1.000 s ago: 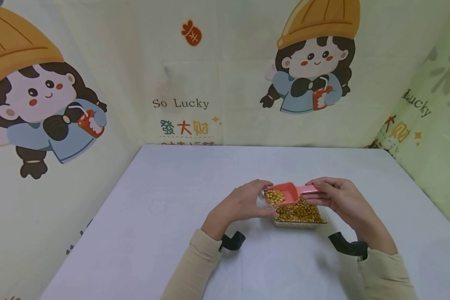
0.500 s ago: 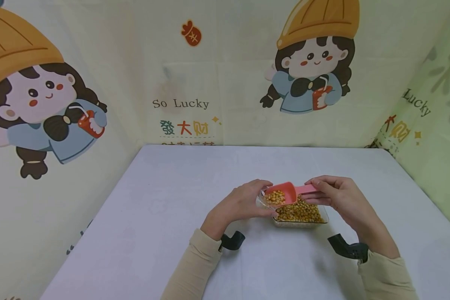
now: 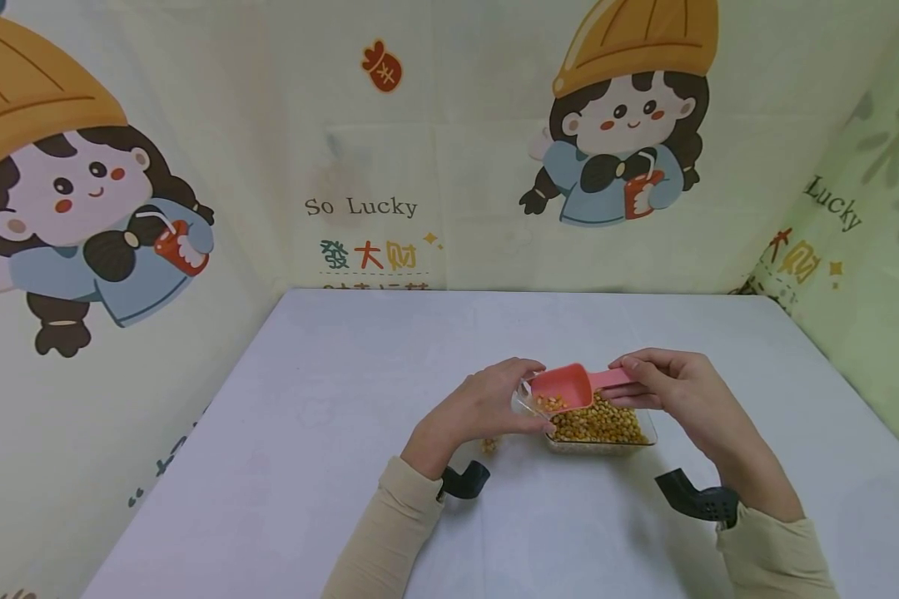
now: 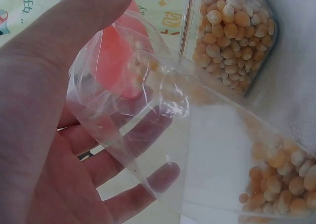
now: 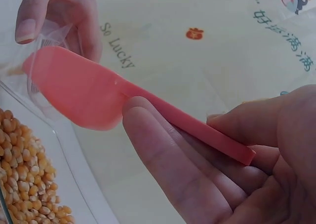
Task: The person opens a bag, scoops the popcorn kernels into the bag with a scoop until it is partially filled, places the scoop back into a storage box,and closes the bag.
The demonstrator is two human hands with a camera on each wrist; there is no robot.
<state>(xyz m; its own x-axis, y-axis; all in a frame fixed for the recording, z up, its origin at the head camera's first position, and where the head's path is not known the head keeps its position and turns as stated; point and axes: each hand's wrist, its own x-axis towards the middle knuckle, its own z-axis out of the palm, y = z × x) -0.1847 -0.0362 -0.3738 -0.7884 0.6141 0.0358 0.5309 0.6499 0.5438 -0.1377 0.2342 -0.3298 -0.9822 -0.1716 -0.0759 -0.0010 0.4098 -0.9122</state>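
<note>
In the head view, my left hand point(image 3: 487, 402) holds the mouth of a clear plastic bag point(image 4: 212, 135), thumb on one side and fingers on the other. Corn kernels point(image 4: 286, 184) lie in the bag's bottom. My right hand point(image 3: 677, 389) pinches the handle of a pink scoop point(image 3: 569, 384) between thumb and fingers. The scoop tilts toward the left, its lip inside the bag's mouth, with a few kernels near the lip. Just under the scoop stands a clear rectangular container point(image 3: 601, 450) full of corn kernels point(image 5: 24, 179).
A white-covered table point(image 3: 360, 358) carries everything. Behind it hangs a cloth backdrop point(image 3: 479, 166) printed with cartoon figures and lettering. Each wrist wears a black camera mount, one at the left wrist point(image 3: 468, 481) and one at the right wrist point(image 3: 692, 497).
Kernels have slid out of the scoop into the bag, leaving fewer in it. Some now show below my left hand. My right hand has risen slightly; the left has stayed put.
</note>
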